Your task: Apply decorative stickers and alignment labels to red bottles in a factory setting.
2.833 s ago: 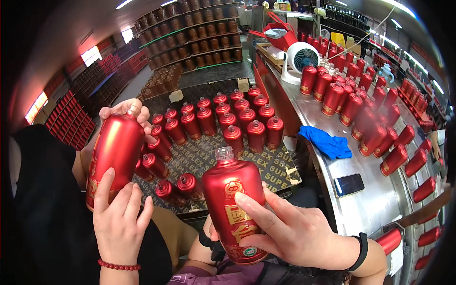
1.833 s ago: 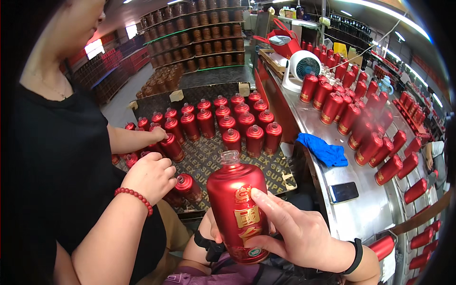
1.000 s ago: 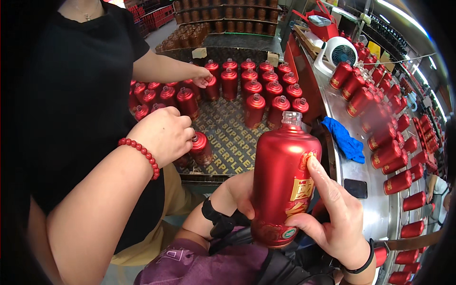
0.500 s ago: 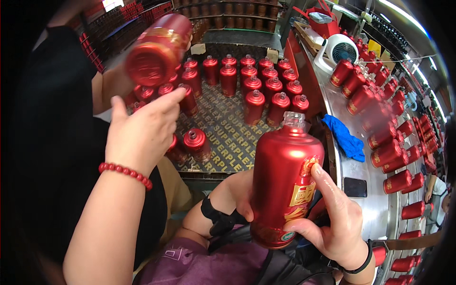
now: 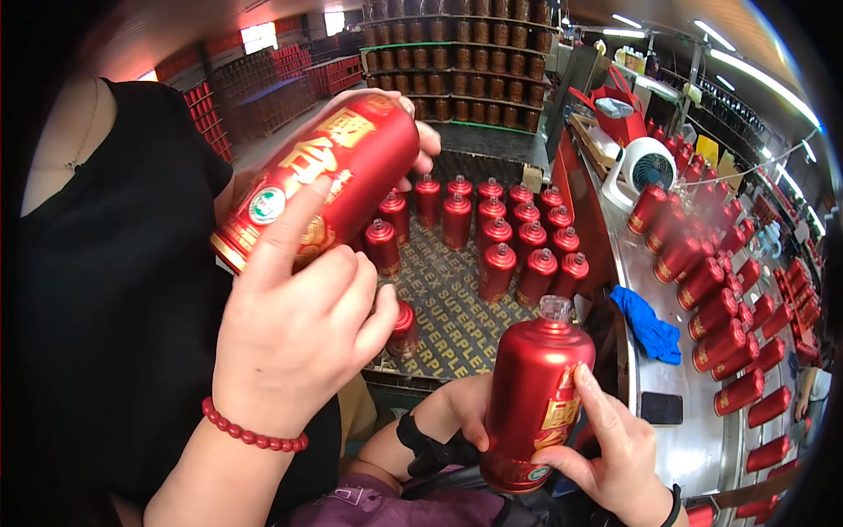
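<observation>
My left hand (image 5: 469,411) grips a glossy red bottle (image 5: 532,373) with gold lettering and a clear glass neck, near the lower middle. Its thumb shows at the bottle's left side; the other fingers are hidden behind. From the right, my right hand (image 5: 608,452) holds the same bottle, index finger and thumb pressed to the front beside the gold characters. The bottle stands nearly upright in the air. At the left, a co-worker in black holds another red bottle (image 5: 351,162) tilted. That person's hand with a red bead bracelet (image 5: 255,430) points at its label.
Several red bottles (image 5: 499,263) stand on a dark patterned board ahead. On the metal bench (image 5: 645,378) at right are a blue cloth (image 5: 648,323), a dark phone-like slab (image 5: 660,408), a white fan (image 5: 643,171) and rows of red bottles. Shelves of brown bottles (image 5: 465,61) stand behind.
The view has tipped upward. The co-worker's bottle has turned so its label shows, and the braceleted hand has moved onto it, index finger extended. Both my hands keep their hold.
</observation>
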The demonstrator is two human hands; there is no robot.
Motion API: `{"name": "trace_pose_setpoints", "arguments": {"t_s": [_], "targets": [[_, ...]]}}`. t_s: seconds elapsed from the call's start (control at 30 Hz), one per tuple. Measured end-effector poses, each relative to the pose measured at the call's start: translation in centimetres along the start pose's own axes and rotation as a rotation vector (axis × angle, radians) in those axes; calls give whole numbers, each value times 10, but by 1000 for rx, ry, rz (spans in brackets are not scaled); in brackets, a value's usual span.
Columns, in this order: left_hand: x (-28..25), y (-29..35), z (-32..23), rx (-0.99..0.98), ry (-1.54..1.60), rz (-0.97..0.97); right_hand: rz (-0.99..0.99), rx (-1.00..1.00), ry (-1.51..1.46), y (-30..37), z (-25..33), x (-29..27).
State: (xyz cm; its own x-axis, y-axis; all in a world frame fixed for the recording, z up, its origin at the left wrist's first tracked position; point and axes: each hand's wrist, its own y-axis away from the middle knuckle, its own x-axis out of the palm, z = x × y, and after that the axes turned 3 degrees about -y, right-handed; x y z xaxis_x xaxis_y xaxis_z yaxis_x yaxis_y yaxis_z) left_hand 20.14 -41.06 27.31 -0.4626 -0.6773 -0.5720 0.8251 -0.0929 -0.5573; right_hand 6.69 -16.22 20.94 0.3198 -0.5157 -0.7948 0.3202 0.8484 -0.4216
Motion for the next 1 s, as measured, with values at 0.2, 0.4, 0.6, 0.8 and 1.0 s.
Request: {"name": "trace_pose_setpoints", "arguments": {"t_s": [0.2,0.4,0.6,0.8,1.0], "targets": [[3,23,14,-84,103,-154,-94,82,-111,1,20,-6],[-3,19,0,-229,286,-94,-94,-35,-6,3,11,-1],[7,36,5,-35,65,-80,-52,1,3,4,9,-2],[1,24,4,-17,18,-77,-21,35,-47,4,27,-10],[19,46,10,30,92,34,66,74,-55,1,35,-15]]}}
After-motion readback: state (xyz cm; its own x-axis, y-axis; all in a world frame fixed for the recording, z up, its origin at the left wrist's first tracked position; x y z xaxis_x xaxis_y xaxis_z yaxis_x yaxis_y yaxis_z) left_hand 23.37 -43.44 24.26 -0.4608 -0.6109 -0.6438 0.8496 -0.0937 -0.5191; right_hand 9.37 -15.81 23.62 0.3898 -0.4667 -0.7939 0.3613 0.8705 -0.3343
